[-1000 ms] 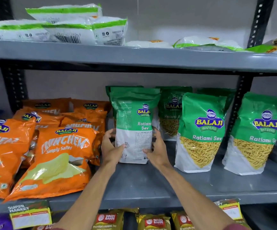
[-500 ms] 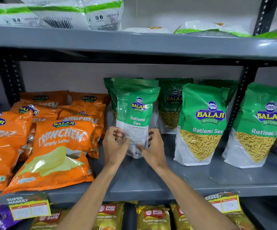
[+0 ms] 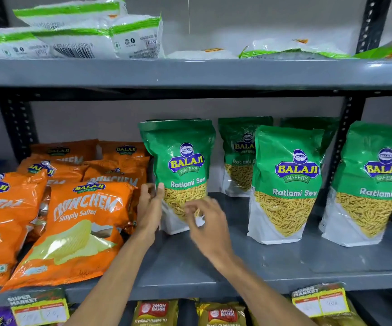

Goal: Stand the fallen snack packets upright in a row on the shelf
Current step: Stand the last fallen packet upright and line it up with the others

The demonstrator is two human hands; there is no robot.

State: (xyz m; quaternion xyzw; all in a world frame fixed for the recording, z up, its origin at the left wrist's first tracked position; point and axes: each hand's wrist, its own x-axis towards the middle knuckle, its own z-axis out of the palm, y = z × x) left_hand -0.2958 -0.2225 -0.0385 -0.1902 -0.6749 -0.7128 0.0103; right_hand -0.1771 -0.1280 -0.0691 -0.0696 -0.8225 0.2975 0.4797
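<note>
A green Balaji Ratlami Sev packet (image 3: 185,165) stands upright on the grey middle shelf (image 3: 272,262), its front facing me. My left hand (image 3: 149,208) grips its lower left edge, thumb on the front. My right hand (image 3: 206,224) is motion-blurred in front of its lower right corner; whether it grips is unclear. Two more green packets (image 3: 286,184) (image 3: 376,184) stand upright to the right, and another (image 3: 239,158) stands behind them. Orange Crunchem packets (image 3: 77,227) lean back in a pile at the left.
White-and-green packets (image 3: 84,34) lie flat on the upper shelf. Wagh Bakri tea packets (image 3: 155,311) sit on the shelf below. Price tags (image 3: 39,307) hang on the shelf's front edge. A black slotted post (image 3: 345,142) stands between the right-hand green packets.
The green packet has been turned from back-facing to front-facing and now stands on the shelf. My right hand has shifted to its lower right corner.
</note>
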